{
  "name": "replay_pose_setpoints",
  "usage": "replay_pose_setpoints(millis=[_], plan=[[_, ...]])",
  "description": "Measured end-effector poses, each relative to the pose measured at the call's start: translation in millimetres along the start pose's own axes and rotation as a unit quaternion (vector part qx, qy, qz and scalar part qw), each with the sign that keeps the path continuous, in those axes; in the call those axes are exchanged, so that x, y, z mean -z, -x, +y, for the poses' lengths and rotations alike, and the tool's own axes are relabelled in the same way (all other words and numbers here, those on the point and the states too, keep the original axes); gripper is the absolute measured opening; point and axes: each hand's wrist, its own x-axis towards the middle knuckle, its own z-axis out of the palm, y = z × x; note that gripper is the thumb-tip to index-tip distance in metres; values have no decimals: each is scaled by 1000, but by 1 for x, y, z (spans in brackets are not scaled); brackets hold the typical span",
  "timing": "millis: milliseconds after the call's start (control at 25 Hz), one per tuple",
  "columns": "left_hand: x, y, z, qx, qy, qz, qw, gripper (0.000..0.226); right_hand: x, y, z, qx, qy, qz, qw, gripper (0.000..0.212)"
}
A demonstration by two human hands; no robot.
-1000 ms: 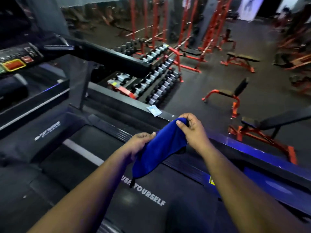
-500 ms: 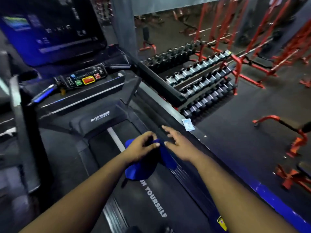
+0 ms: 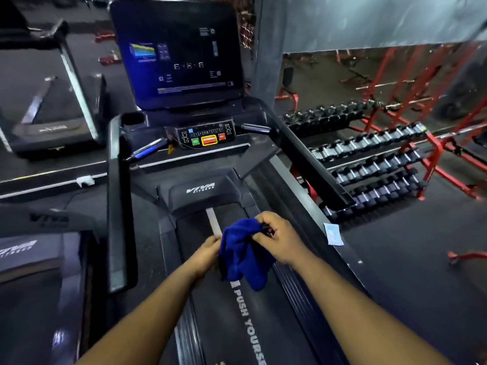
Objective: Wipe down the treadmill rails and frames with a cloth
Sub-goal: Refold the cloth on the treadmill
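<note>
A blue cloth (image 3: 243,255) hangs bunched between both hands above the treadmill belt (image 3: 232,325). My left hand (image 3: 207,255) pinches its left edge. My right hand (image 3: 279,239) grips its upper right part with fingers curled in. The treadmill's left handrail (image 3: 116,206) and right handrail (image 3: 308,159) run back toward me from the console (image 3: 205,137), and neither hand touches them. The right side rail (image 3: 303,288) of the deck lies just below my right forearm.
A dark screen (image 3: 179,51) stands above the console. A dumbbell rack (image 3: 374,164) and red gym frames fill the right side. A small white packet (image 3: 333,234) lies on the deck's right edge. Another treadmill (image 3: 39,248) stands close on the left.
The view has swung left, from the gym floor to facing the console. Both hands stayed on the cloth, regripping it, and it now hangs lower over the belt.
</note>
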Motion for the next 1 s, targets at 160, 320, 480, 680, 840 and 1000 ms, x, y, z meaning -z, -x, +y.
replay_pose_setpoints(millis=[160, 320, 480, 680, 840, 1000], plan=[[40, -6, 9, 125, 113, -106, 980, 62, -5, -39, -9, 53, 15, 7, 998, 21], [76, -11, 43, -11, -10, 33, 999, 40, 4, -68, -3, 93, 78, -74, 990, 39], [96, -15, 64, -181, -203, 184, 945, 20, 4, -89, 16, 155, 331, -247, 897, 36], [62, -4, 89, -249, -274, 163, 915, 22, 2, -111, 27, 120, 212, -307, 920, 50], [32, -4, 111, -277, -331, 146, 890, 23, -2, -148, 18, 124, 25, -320, 939, 60], [35, 9, 122, -261, -333, 221, 879, 21, -9, -163, 32, 178, 59, -349, 918, 24]])
